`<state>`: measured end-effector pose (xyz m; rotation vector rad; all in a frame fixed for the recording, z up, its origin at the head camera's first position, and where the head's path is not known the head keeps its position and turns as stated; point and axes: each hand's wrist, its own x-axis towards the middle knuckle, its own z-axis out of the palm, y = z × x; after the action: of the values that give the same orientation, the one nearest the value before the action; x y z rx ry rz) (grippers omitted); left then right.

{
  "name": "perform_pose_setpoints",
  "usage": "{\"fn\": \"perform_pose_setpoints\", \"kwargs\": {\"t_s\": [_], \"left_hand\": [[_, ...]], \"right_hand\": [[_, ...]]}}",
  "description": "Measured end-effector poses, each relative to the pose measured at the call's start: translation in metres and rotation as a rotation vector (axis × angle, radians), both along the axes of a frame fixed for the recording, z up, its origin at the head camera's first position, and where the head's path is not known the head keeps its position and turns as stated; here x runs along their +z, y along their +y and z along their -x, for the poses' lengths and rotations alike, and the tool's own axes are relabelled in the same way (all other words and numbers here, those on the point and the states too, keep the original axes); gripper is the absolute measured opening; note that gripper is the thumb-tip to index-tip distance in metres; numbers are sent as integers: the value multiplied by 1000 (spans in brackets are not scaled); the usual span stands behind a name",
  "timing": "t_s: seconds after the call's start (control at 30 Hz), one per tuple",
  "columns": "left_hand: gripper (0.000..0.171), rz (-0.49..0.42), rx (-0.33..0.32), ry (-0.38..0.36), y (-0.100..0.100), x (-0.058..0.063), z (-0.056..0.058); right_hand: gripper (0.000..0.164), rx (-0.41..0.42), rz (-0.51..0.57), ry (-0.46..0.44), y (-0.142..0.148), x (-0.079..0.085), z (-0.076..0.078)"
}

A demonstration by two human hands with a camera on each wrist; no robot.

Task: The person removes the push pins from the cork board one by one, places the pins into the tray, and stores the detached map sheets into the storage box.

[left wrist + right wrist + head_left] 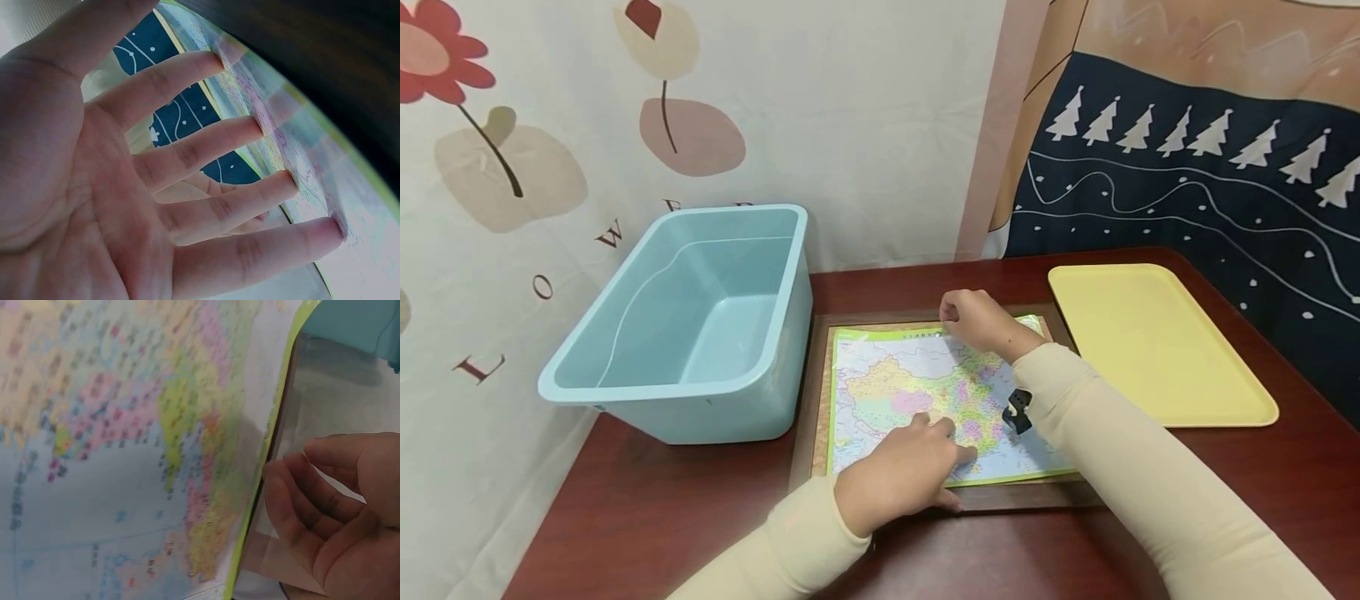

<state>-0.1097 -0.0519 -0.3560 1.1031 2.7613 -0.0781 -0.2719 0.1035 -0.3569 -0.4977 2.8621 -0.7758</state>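
A printed map (880,387) with a lime-green border lies on a board with a dark wooden frame (802,442). My left hand (904,471) rests at the map's near side with fingers spread. In the left wrist view, its straight fingertips (256,125) touch the glossy map surface. At the far edge of the map is my right hand (977,321), its fingers bent inward. From the right wrist view, its curled fingertips (273,472) are right at the green border, the thumb stands slightly apart from them, and nothing shows between them.
A light blue plastic tub (673,389) stands left of the board, its right wall close to the frame. To the right lies a yellow tray (1157,350). The reddish-brown table (700,508) meets patterned curtains at the back. A small black device (1018,411) sits at the right wrist.
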Motion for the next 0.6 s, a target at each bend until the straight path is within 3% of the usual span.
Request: {"fn": "perform_pose_setpoints", "kwargs": {"t_s": [0.3, 0.6], "left_hand": [[55, -7, -4, -12, 0, -2, 0], [54, -12, -5, 0, -1, -4, 2]], "right_hand": [[4, 17, 42, -153, 5, -12, 14], [6, 79, 20, -215, 1, -12, 17]]}}
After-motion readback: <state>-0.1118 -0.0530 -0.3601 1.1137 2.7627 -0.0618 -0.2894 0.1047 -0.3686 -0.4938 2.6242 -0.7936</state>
